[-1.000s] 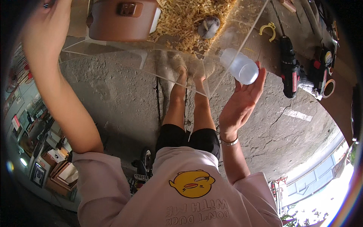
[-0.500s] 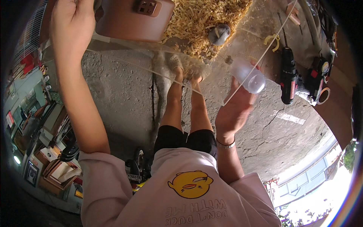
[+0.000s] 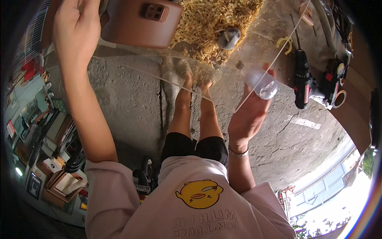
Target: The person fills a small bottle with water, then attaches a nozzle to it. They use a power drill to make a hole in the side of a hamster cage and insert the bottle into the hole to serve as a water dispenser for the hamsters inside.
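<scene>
- Clear bottle (image 3: 259, 84): at clear tank's (image 3: 274, 57) near right corner; probably light, stiffish, slippery; we'd grip mid-body.
- Our right hand (image 3: 251, 113): curled around it.
- Our left hand (image 3: 77, 38): beside brown box (image 3: 137, 28); fingertips cut off, can't tell grip.

The place looks like a small workshop or garage with an open side. Just to the right of the right-hand fingers (image 3: 271, 72), a black power drill (image 3: 301, 81) lies on a brown desk (image 3: 359, 119). Below those fingers spreads a rough, cracked concrete floor (image 3: 274, 147). Well below the left-hand fingers (image 3: 90, 11), boxes (image 3: 57, 196) and a framed picture (image 3: 34, 185) crowd together. Daylight (image 3: 332, 207) and greenery (image 3: 368, 163) show far to the lower right of the right-hand fingers.
</scene>
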{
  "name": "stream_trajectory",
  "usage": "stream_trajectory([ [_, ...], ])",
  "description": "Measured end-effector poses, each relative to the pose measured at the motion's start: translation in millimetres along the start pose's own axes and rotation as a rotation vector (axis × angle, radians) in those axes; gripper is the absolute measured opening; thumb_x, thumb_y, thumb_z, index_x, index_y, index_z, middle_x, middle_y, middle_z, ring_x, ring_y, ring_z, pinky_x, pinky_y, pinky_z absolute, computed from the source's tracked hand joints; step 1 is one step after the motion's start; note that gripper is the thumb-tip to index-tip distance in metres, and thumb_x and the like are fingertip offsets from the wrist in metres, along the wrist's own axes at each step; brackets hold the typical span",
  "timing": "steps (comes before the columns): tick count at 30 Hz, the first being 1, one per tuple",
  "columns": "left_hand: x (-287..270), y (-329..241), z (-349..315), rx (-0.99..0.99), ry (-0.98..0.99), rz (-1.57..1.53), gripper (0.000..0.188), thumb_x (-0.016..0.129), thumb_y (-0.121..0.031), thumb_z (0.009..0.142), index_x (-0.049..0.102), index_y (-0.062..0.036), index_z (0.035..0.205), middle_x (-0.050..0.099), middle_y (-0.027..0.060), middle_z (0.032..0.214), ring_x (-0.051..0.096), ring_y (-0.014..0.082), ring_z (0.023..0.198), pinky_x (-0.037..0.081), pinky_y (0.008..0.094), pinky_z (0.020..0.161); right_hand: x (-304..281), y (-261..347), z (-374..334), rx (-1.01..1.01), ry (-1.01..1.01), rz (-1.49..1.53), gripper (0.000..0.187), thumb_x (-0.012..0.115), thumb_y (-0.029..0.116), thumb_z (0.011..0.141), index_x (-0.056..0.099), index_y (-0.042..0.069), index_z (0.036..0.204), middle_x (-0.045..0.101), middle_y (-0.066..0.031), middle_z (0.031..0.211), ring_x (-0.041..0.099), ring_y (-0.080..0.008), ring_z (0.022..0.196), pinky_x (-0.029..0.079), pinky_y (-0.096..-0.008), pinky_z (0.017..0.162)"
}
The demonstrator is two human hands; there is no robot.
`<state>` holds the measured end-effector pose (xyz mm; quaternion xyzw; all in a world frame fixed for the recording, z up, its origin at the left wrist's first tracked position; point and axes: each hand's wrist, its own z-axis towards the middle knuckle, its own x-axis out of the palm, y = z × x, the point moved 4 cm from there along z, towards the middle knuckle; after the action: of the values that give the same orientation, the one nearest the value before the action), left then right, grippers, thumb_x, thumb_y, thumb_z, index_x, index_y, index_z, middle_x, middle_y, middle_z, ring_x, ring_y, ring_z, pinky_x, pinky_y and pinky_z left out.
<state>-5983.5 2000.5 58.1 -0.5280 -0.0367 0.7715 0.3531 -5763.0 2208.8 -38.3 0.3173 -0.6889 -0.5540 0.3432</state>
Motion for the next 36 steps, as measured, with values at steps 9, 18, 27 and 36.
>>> stream_trajectory([
  [9, -2.8, 0.4, 2.0, 0.001, 0.04, -0.028, 0.032, 0.048, -0.024, 0.109, 0.066, 0.0004, 0.122, 0.065, 0.0136, 0.132, 0.06, 0.0234, 0.124, 0.044, 0.0342, 0.106, -0.1, 3.8, 2.4, 0.039, -0.141, 0.07, 0.119, 0.068, 0.071, 0.085, 0.011, 0.002, 0.163, 0.014, -0.018, 0.17, 0.021, -0.0317, 0.155, 0.025, -0.0512, 0.122],
  [18, -1.8, 12.4, 2.7, -0.12, 0.004, 0.057, 0.031, 0.052, -0.026, 0.108, 0.064, -0.0007, 0.122, 0.065, 0.0124, 0.126, 0.061, 0.0208, 0.119, 0.046, 0.0332, 0.102, -5.1, 0.4, 3.0, 0.037, -0.003, -0.037, 0.112, 0.053, 0.076, 0.091, 0.019, -0.005, 0.16, 0.022, -0.0242, 0.166, 0.027, -0.0336, 0.153, 0.026, -0.0501, 0.123],
  [27, -25.2, -30.1, -55.0, 0.059, -0.372, -0.219, 0.027, 0.052, -0.014, 0.107, 0.063, 0.0093, 0.114, 0.072, 0.0221, 0.106, 0.07, 0.0258, 0.093, 0.057, 0.0407, 0.082, -21.8, -14.5, 7.0, 0.089, 0.017, 0.048, 0.102, 0.042, 0.078, 0.095, 0.033, -0.005, 0.153, 0.035, -0.0251, 0.159, 0.036, -0.0326, 0.148, 0.029, -0.0491, 0.121],
  [36, 57.7, -74.2, -228.9, -0.982, 0.001, -1.069, 0.06, 0.069, -0.024, 0.095, 0.037, -0.0051, 0.142, 0.053, 0.0141, 0.131, 0.059, 0.0234, 0.113, 0.049, 0.0391, 0.098, -50.5, -2.2, 34.7, -0.302, 0.229, -0.395, 0.111, 0.083, 0.059, 0.077, 0.03, -0.004, 0.152, 0.049, -0.024, 0.146, 0.05, -0.0332, 0.135, 0.04, -0.0472, 0.112],
])
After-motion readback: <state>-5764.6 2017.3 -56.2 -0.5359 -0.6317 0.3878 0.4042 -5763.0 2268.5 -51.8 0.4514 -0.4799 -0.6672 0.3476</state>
